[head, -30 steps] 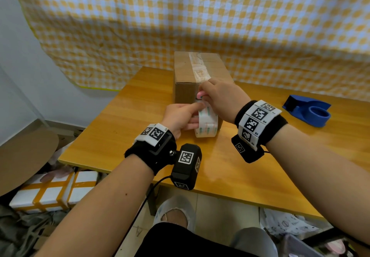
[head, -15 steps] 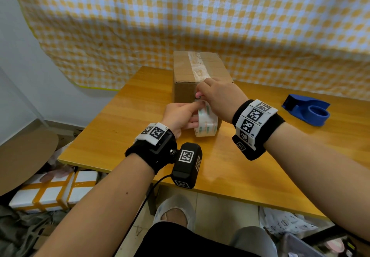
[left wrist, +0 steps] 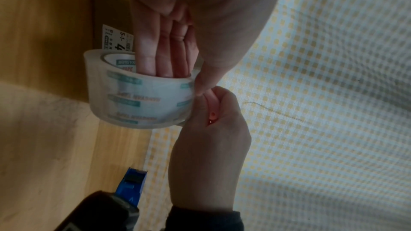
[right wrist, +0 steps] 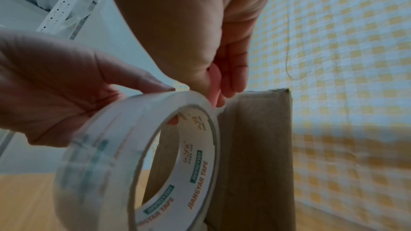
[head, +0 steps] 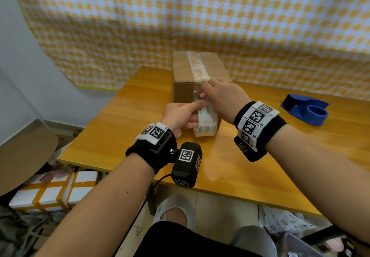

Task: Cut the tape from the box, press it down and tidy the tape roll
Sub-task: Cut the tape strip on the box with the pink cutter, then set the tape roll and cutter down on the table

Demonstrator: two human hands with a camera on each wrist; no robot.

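A brown cardboard box (head: 190, 70) stands on the wooden table (head: 124, 128), with a clear tape strip (head: 197, 66) along its top. Against its front stands a clear tape roll (head: 207, 123) with green print. My left hand (head: 180, 114) holds the roll, fingers (left wrist: 164, 55) inside the core and thumb on the outer wrap. At the top of the roll, by the box front, my right hand (head: 222, 96) pinches the tape between thumb and fingers (right wrist: 231, 76). The roll (right wrist: 133, 155) stays joined to the box (right wrist: 255, 155) by the tape.
A blue tape dispenser (head: 306, 109) sits on the table to the right, apart from my hands. A yellow checked cloth (head: 200, 16) hangs behind the box. White foam boxes (head: 52, 190) lie on the floor at the left, below the table edge.
My right hand has shifted slightly up against the box front. The left hand and the roll have barely moved.
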